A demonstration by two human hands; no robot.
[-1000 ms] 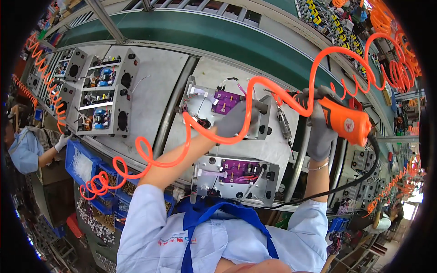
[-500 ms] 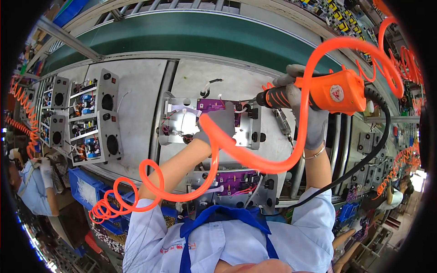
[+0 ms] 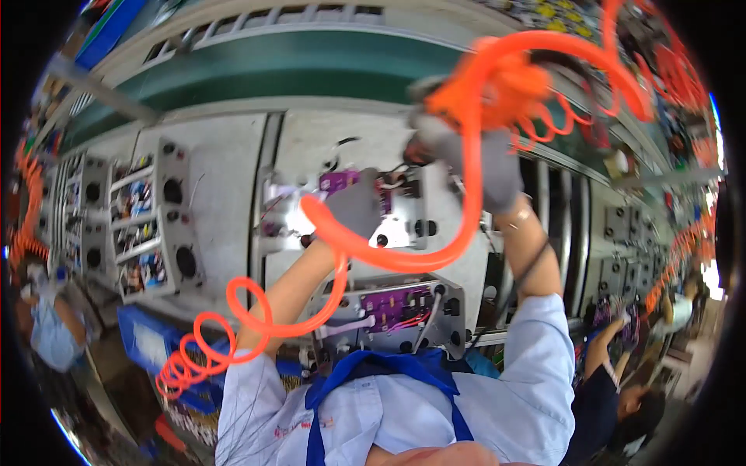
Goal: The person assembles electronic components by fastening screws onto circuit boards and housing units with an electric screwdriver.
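Note:
My left hand (image 3: 356, 208), in a grey glove, lies over a purple circuit board (image 3: 336, 182) inside an open metal chassis (image 3: 404, 227). Its fingers point away from me, and I cannot make out whether they grip anything. My right hand (image 3: 486, 167), gloved too, is wrapped round an orange power screwdriver (image 3: 493, 93), both smeared by motion. The tool's dark nose (image 3: 417, 150) is near the chassis's far right corner; contact cannot be told. An orange coiled hose (image 3: 412, 260) loops in front of both hands.
Closer to me stands another chassis (image 3: 454, 314) with a purple board. Several assembled units (image 3: 171, 217) are lined up at left, above blue bins (image 3: 140, 334). A green conveyor belt (image 3: 311, 66) crosses the far side. Metal rollers (image 3: 567, 233) lie at right, with co-workers beyond.
My right hand and the screwdriver have swung away from me and leftward, the tool now tilted. My left hand stays over the board. The whole view has shifted slightly.

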